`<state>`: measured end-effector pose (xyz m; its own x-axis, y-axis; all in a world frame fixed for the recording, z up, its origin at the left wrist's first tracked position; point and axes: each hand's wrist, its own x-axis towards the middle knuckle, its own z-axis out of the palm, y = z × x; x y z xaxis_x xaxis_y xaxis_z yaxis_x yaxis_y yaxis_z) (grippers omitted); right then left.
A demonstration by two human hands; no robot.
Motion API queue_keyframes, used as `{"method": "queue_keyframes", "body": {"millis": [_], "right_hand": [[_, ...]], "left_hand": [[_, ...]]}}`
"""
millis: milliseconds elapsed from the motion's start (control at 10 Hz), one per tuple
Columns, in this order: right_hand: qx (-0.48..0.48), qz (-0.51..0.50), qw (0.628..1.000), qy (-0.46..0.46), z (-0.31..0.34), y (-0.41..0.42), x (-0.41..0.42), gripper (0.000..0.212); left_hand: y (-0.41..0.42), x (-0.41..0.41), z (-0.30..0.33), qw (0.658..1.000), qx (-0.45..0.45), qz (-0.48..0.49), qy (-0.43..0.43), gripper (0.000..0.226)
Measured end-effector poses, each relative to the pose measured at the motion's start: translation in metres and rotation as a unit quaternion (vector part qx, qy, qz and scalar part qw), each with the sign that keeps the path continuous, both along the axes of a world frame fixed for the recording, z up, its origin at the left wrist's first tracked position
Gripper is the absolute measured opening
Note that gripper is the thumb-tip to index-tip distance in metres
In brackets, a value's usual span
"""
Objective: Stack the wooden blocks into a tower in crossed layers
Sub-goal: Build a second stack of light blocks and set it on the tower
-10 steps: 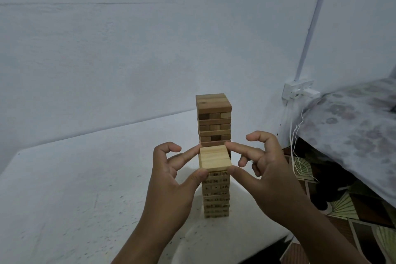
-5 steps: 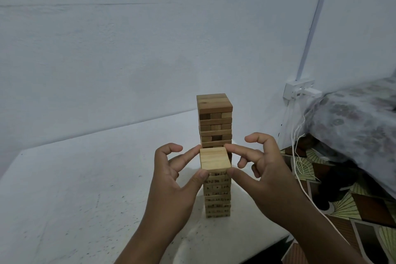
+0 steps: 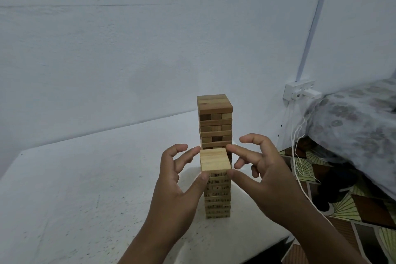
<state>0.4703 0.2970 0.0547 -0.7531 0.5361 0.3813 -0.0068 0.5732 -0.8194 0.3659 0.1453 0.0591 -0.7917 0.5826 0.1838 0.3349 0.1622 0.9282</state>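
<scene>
The room is dim, with pale walls, and a white bench [image 3: 64, 188] fills the lower left of the view; to the right a bed [image 3: 353, 122] with a flowered cover stands next to it, and white cables hang from a wall socket [image 3: 299, 90]. Two wooden towers stand on the bench, one behind the other. The far tower [image 3: 215, 121] is darker and taller, and nobody touches it. The near tower [image 3: 216, 193] is paler and stands between the two hands, with dark marks on the ends of its blocks.

The top layer [image 3: 215, 162] of the near tower shows faint seams which run left to right, so I judge the long axis of these blocks lies across the view. The left hand [image 3: 177, 191] is at the left side of this layer: its thumb touches the near left corner and its forefinger reaches to the far left corner. The right hand [image 3: 263, 180] mirrors it at the right side, thumb at the near right corner, forefinger at the far right corner. Each grip is a loose pinch around one end of the layer, with the other fingers curled in the air and holding nothing.

Both hands are equally near, so I think they are squaring the layer. The next layer should probably lie from front to back, crossing this one. I see no loose block on the bench
</scene>
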Motion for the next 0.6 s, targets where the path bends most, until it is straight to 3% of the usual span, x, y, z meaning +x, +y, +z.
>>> {"method": "queue_keyframes", "body": {"millis": [100,200,300,400,600], "right_hand": [[0.0,-0.007,1.0,-0.006,0.001,-0.002,0.002,0.053],[-0.047,-0.014,0.999,0.018,0.001,-0.01,0.004,0.028],[-0.118,-0.022,0.993,0.021,-0.001,-0.026,0.003,0.031],[-0.19,-0.014,0.982,-0.017,-0.009,-0.032,-0.015,0.04],[-0.241,-0.05,0.968,-0.056,-0.043,0.003,-0.057,0.023]], "left_hand": [[-0.002,0.0,-0.003,1.0,-0.008,0.002,-0.014,0.058],[-0.004,0.007,-0.001,0.997,-0.011,-0.017,-0.074,0.053],[-0.001,0.015,0.0,0.992,-0.053,-0.03,-0.114,0.084],[0.001,0.022,-0.001,0.981,-0.025,-0.062,-0.184,0.088],[0.003,0.025,0.005,0.978,0.015,-0.07,-0.196,0.075]]}}
